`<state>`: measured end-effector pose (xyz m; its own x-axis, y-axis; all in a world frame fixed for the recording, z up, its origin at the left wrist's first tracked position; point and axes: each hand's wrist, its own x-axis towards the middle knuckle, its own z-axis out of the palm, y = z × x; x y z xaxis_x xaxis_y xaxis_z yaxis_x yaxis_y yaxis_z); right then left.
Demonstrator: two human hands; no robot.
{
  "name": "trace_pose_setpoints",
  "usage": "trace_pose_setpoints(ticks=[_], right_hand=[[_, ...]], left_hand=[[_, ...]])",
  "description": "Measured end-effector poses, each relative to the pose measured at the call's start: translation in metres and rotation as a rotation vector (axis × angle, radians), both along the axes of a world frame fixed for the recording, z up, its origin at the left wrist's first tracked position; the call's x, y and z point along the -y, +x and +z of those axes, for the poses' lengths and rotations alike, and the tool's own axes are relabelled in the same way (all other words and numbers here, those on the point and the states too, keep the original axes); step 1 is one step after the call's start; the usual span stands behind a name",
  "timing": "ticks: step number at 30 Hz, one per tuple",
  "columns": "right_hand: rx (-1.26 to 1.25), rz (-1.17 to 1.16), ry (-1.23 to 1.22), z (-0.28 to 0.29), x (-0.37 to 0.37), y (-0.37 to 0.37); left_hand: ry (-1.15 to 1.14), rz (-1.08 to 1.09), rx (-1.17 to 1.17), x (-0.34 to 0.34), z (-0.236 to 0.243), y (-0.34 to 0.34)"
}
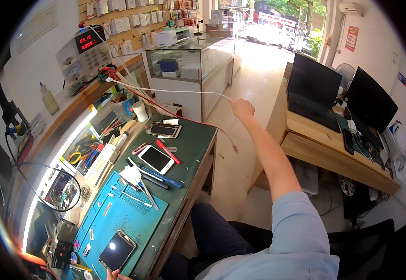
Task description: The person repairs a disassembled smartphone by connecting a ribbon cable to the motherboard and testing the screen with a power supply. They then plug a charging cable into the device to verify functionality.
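Observation:
My right hand [243,108] is stretched far forward over the floor, its fingers closed round a white cable [179,90]. The cable runs taut leftward to a white plug by a bunch of red and green clips [109,72] on the shelf. At the bottom edge, only some fingers of my left hand [115,275] show, pinching the lower edge of a dark-screened smartphone [118,251]. This phone lies tilted on a blue repair mat [154,224]. Farther up the mat lie tweezers [147,192] and a white swab-like stick [130,196].
A white smartphone [154,159], an opened phone [164,129], a red pen [168,151] and a blue tool [165,177] lie on the green bench. A power supply [84,53] stands on the shelf. A red lead [198,122] hangs past the bench. Right, a desk bears a laptop [312,84].

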<state>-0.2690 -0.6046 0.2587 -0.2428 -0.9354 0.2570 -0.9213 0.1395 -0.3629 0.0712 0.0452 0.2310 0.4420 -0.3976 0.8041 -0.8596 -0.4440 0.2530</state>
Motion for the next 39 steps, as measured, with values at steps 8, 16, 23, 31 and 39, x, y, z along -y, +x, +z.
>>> trace_pose_setpoints(ticks=[8, 16, 23, 31, 39], right_hand=[[0.582, 0.904, 0.521, 0.078, -0.201, 0.023], [0.706, 1.273, 0.988, 0.058, -0.339, 0.082], [0.921, 1.159, 1.634, -0.018, -0.357, 0.004], [2.172, -0.237, 1.16, -0.178, -0.378, -0.04], [2.072, -0.29, 0.405, -0.183, -0.236, -0.14]], left_hand=[[-0.27, -0.467, -0.247, 0.007, -0.016, -0.051], [0.165, -1.335, -1.591, 0.132, -0.026, -0.153], [-0.183, -1.226, -1.793, 0.126, -0.042, -0.136], [0.059, -1.415, -2.254, 0.097, -0.026, -0.148], [0.158, -1.322, -2.138, 0.062, -0.012, -0.106]])
